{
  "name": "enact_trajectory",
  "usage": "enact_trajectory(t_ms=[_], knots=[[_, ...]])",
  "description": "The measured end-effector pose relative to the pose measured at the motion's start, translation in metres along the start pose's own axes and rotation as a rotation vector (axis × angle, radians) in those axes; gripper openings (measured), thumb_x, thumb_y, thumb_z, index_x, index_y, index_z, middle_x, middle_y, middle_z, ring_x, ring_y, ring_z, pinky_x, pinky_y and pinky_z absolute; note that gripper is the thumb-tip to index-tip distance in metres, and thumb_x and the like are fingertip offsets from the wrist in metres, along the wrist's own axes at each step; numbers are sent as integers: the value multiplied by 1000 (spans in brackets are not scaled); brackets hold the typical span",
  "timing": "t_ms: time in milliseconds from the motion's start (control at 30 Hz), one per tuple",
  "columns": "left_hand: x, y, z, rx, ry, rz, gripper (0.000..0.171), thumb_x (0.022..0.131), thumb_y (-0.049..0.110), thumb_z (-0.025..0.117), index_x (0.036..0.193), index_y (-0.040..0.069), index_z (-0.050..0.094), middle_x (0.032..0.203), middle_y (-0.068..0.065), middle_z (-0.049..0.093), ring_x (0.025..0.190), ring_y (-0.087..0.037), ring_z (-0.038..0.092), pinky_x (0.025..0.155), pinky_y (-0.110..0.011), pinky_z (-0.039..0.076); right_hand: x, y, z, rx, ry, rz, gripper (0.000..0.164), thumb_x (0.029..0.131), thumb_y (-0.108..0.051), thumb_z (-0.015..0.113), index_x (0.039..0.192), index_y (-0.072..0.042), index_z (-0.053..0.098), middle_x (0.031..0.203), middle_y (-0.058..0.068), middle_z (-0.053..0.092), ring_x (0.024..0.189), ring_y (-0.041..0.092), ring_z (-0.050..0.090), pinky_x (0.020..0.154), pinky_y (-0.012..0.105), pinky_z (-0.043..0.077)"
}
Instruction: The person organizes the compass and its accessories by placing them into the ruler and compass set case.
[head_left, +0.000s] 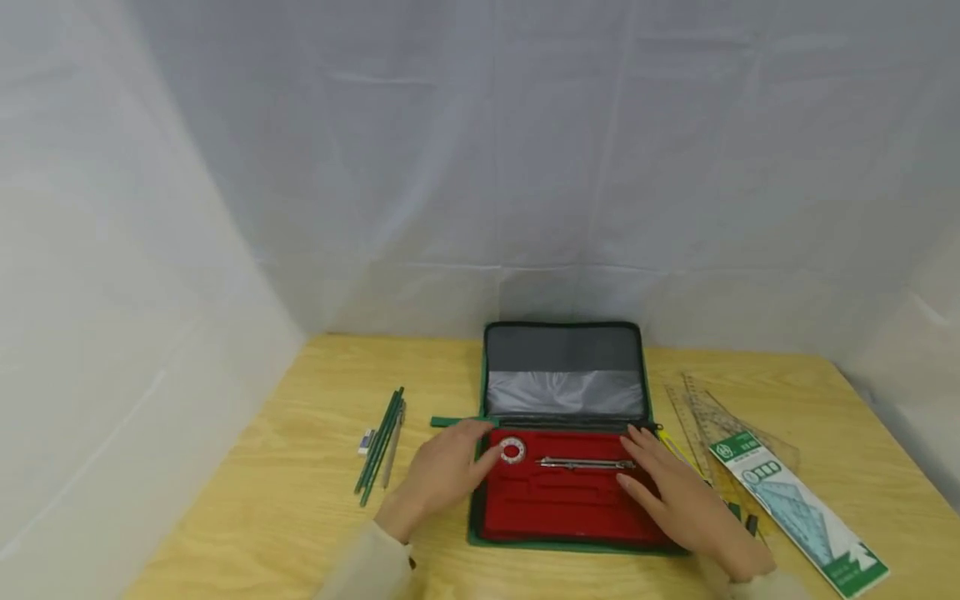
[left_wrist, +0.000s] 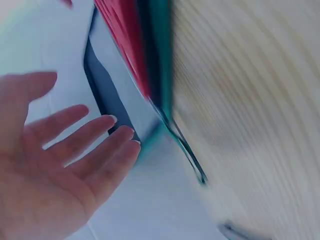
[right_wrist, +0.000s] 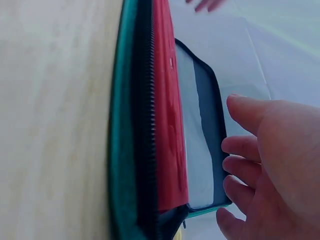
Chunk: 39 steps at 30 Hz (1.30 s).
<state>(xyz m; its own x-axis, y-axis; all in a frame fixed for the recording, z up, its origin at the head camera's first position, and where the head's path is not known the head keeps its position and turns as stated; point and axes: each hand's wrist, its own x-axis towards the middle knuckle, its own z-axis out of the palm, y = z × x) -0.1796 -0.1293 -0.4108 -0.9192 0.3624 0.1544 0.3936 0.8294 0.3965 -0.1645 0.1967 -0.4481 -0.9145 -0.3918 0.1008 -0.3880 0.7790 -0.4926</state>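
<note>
A green zip case stands unzipped on the table, its dark lid [head_left: 566, 348] tilted up at the back and its red tray [head_left: 555, 521] facing up. In the tray lie a metal drawing compass [head_left: 577, 462] and a white ring-shaped piece [head_left: 512, 440]. My left hand [head_left: 446, 467] is over the tray's left edge, fingers spread and relaxed; the left wrist view shows nothing in its palm [left_wrist: 45, 195]. Over the right side is my right hand [head_left: 682, 496], fingertips near the compass's right end. The right wrist view shows this hand [right_wrist: 285, 160] holding nothing, beside the case's zipper edge [right_wrist: 145, 115].
Left of the case lie several dark green pencils [head_left: 384, 442], a grey pen-like tool [head_left: 393, 450] and a small eraser [head_left: 366, 442]. To the right are clear rulers [head_left: 686, 421], a yellow item [head_left: 678, 454] and a green-and-white ruler packet [head_left: 802, 512]. White sheeting [head_left: 420, 208] hangs behind.
</note>
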Motion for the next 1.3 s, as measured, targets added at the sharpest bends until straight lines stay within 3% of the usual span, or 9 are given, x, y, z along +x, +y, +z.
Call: enact_trajectory(t_ms=[167,333,500,600,667,867,1033,1300], knots=[[-6,-34,-13,45,120,-140,34,95,26,59,121,4,63,119,-13,62,104,-30,61,83,-45,49,9,-3,-3,4,-1,-2,63,99,-49,43,146,-6,38,153,15,25,138,38,23,101,61,28],[-12,-58,-20,34,169,-209,26,94,11,59,113,-7,63,109,-22,64,83,-28,66,70,-39,54,20,-10,-2,-8,2,-30,62,99,-49,44,146,-8,39,153,13,25,138,35,26,102,58,30],[-17,-71,-24,-5,139,-319,13,93,4,55,92,-6,64,76,-15,63,50,-14,53,44,-26,42,30,-19,1,-12,-15,-52,61,98,-48,46,144,-8,42,153,13,27,135,33,33,100,55,35],[-21,-75,-25,-27,107,-383,17,94,4,55,77,1,59,60,-4,50,42,-11,46,39,-23,37,34,-24,3,-8,-34,-45,60,98,-47,47,143,-8,43,153,13,27,134,33,34,99,54,36],[-23,-77,-26,-40,97,-413,21,95,6,55,74,2,58,57,-2,50,40,-11,47,37,-22,38,36,-26,5,-7,-45,-39,60,98,-47,46,143,-8,43,153,13,26,135,33,34,100,54,35],[-26,-83,-27,-27,72,-478,17,94,8,58,81,-1,63,60,-3,54,43,-12,50,39,-23,40,40,-29,12,20,-76,-35,61,98,-49,46,144,-10,42,154,11,23,137,32,30,102,53,33],[-25,-88,-25,-4,44,-491,11,91,6,61,84,-2,65,64,-4,56,46,-13,51,41,-24,41,39,-30,14,38,-97,-21,59,98,-49,47,144,-11,43,155,9,22,137,31,29,102,54,32],[-18,-88,-20,30,38,-495,17,88,4,64,71,0,63,58,-5,53,43,-13,50,38,-22,39,39,-29,17,35,-84,-34,58,97,-48,47,143,-12,45,155,8,23,137,31,30,102,54,33]])
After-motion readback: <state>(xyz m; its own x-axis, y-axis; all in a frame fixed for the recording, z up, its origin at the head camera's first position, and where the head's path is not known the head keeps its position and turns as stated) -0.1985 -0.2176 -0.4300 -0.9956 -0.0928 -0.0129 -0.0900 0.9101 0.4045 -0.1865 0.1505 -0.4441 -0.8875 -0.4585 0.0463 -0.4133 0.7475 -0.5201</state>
